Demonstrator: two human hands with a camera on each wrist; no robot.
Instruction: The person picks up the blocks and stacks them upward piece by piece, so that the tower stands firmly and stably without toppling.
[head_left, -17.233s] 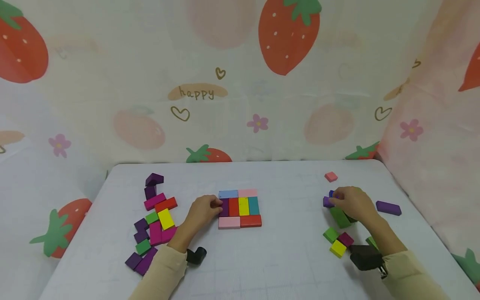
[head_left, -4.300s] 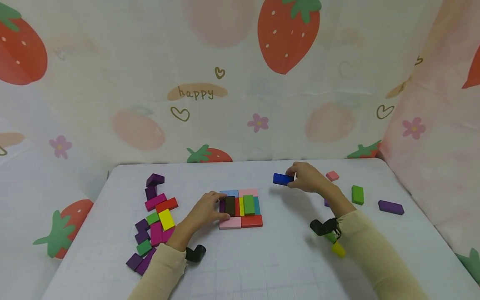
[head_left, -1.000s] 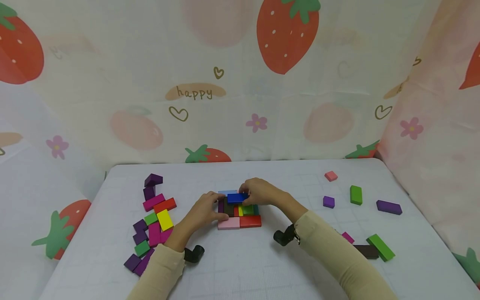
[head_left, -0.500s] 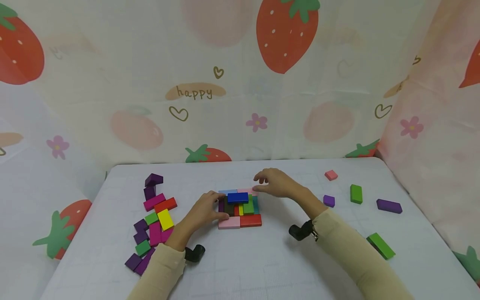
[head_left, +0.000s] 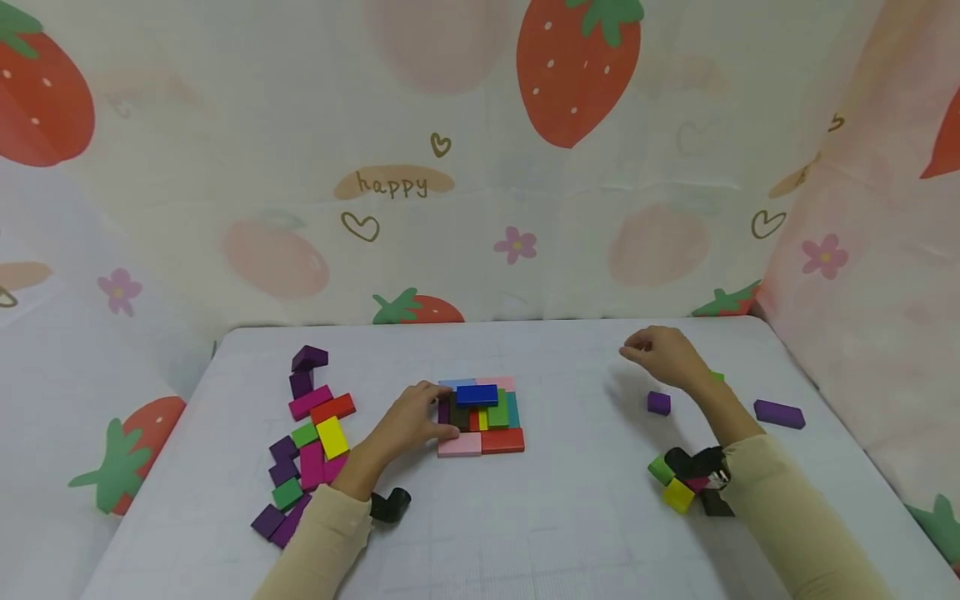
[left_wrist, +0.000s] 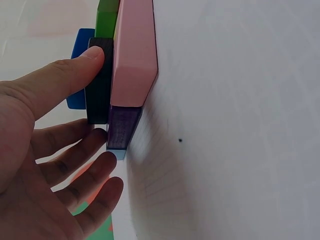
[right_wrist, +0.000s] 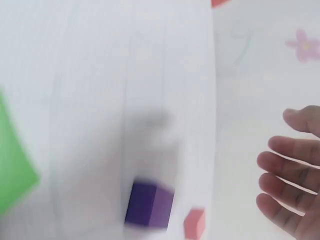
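Note:
A low stack of coloured wooden blocks [head_left: 502, 441] sits at mid-table. My left hand [head_left: 411, 417] is at its left side, thumb and fingers gripping the ends of a dark brown block [left_wrist: 98, 82] on the upper layer. Across that block and a green block [head_left: 498, 410] lies a blue block [head_left: 477, 395]. Beneath are pink, red, purple, yellow and teal blocks. My right hand [head_left: 666, 357] hovers above the table's right side, holding nothing, fingers loosely extended in the right wrist view. Below it are a small purple block [right_wrist: 149, 204] and a small pink block [right_wrist: 194, 223].
Many loose blocks, including a yellow block [head_left: 332, 438], lie along the left. At right lie a long purple block [head_left: 779, 414], another yellow block [head_left: 678, 496] and a dark block [head_left: 716, 502], partly under the right forearm. Strawberry-print cloth [head_left: 517, 200] rises behind the table.
My right hand brought the blue block over from the right, laid it on the stack, let go and moved back right. Earlier, dark brown and green blocks joined the upper layer. My left hand stays put.

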